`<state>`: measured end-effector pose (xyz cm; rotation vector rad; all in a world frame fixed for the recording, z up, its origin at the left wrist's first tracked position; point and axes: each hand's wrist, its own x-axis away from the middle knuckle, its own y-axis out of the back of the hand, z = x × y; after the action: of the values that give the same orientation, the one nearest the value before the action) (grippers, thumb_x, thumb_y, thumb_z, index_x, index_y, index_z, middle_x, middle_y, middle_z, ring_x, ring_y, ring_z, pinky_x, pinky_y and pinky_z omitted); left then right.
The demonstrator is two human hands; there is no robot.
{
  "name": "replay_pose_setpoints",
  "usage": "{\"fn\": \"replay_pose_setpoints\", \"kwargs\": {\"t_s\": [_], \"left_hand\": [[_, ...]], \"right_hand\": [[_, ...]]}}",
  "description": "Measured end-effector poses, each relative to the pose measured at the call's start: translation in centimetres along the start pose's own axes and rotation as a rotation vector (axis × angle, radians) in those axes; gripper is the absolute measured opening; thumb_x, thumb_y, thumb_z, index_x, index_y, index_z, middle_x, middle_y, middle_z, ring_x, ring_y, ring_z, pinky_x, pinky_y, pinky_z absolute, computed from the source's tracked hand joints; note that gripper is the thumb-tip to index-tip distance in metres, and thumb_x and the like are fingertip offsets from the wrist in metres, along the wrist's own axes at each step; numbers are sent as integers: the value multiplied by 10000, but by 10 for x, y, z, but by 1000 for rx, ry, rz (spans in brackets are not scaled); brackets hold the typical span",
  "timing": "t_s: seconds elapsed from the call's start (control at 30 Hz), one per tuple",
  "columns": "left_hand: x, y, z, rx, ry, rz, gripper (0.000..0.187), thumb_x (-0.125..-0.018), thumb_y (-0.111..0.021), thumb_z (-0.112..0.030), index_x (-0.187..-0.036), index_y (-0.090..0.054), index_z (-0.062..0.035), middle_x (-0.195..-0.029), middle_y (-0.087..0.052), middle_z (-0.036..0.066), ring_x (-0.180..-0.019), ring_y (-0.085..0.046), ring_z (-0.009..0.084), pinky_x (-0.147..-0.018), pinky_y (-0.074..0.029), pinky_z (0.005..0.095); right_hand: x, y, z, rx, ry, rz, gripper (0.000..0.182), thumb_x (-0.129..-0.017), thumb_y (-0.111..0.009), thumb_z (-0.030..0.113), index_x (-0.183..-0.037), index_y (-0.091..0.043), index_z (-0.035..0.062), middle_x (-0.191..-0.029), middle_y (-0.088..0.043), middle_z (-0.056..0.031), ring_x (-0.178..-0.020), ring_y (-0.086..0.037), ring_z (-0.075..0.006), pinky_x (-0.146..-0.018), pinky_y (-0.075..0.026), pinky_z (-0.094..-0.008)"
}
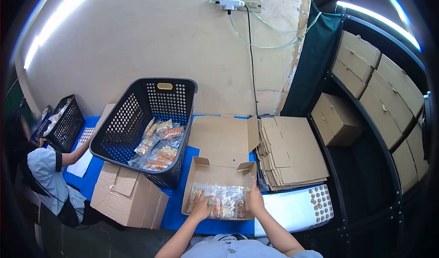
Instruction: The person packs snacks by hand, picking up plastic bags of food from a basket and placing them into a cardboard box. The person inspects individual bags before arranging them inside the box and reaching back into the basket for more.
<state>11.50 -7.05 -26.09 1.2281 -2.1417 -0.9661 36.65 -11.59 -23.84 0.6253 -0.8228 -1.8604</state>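
Observation:
An open cardboard box [186, 198] stands in front of me, its lid folded back toward the wall. Clear plastic food packets [230, 203], some pale and some orange-brown, lie in a row inside it. My left hand [201, 207] rests on the packets at the left side, fingers spread; a green ring-like spot shows on one finger. At the box's right wall, my right hand [254, 199] grips the cardboard edge, with part of its fingers hidden.
A black basket [171, 166] of packets stands left, above a closed carton [121, 198]. Flattened cardboard boxes [297, 153] and a sticker sheet [292, 210] lie right. Shelves [347, 185] hold cartons. At far left, a person [55, 171] reaches toward another sticker sheet.

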Motion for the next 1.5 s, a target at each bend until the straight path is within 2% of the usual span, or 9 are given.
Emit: {"fn": "replay_pose_setpoints", "kwargs": {"t_s": [0.3,0.43,0.47,0.5,0.6,0.83,1.0,1.17,1.5], "left_hand": [[6,-3,18,-169,123,119,619,-864,-541,-411,-1420,-337,-232,-1516,-147,183,-1365,-142,467,-1081,-134,606],[6,1,16,-150,134,170,619,-883,-505,-430,-1436,-298,-245,-1527,-103,176,-1373,-109,468,-1080,-117,609],[7,-3,20,-173,116,139,610,-896,-477,-439,-1442,-282,-250,-1530,-88,174,-1375,-97,468,-1082,-98,610],[7,-3,22,-171,118,133,610,-896,-477,-439,-1442,-282,-250,-1530,-88,174,-1375,-97,468,-1082,-98,610],[11,2,27,-240,64,182,566,-917,-413,-469,-1435,-305,-267,-1527,-94,180,-1373,-96,472,-1075,-87,623],[19,4,33,-199,8,175,562,-927,-405,-461,-1438,-290,-258,-1515,-117,204,-1363,-117,486,-1072,-129,616],[21,3,35,-178,-25,150,569,-929,-399,-464,-1444,-270,-258,-1513,-105,214,-1362,-126,484,-1070,-146,612],[22,8,33,-189,-89,142,550,-931,-389,-471,-1434,-297,-270,-1520,-85,203,-1373,-97,473,-1078,-100,611],[19,-2,44,-313,-140,123,534,-920,-351,-530,-1412,-352,-322,-1528,-58,197,-1386,-8,463,-1070,-3,622]], "right_hand": [[1,-44,-17,-87,-224,216,886,-855,-549,113,-1422,122,-2,-882,-607,-336,-820,-623,-445,-764,-489,-459],[25,-58,-15,206,-17,70,812,-852,-575,161,-1420,-45,-75,-1218,-443,-361,-1149,-440,-491,-955,-387,-466],[30,-60,-13,150,19,11,617,-840,-597,208,-1315,-362,-109,-1336,-333,-321,-1253,-295,-476,-1032,-283,-485],[34,-49,1,151,26,11,617,-840,-597,208,-1315,-362,-109,-1336,-333,-321,-1253,-295,-476,-1032,-283,-485],[38,-40,27,367,106,-82,352,-785,-670,286,-866,-664,-57,-1325,-390,-266,-1242,-320,-393,-1036,-207,-501],[38,-61,20,120,-128,26,343,-679,-771,330,-872,-692,58,-1247,-456,-194,-1226,-301,-369,-1019,-182,-494],[37,-71,29,-387,-347,36,423,-727,-733,157,-1080,-516,68,-878,-617,-148,-875,-597,-317,-776,-444,-410],[47,-51,46,-143,-327,-127,415,-750,-664,47,-1125,-487,39,-966,-587,-193,-903,-576,-359,-783,-455,-426],[43,-85,64,179,369,83,576,-814,-608,203,-1348,-411,113,-1217,-538,-167,-1133,-470,-375,-965,-344,-505]]}}
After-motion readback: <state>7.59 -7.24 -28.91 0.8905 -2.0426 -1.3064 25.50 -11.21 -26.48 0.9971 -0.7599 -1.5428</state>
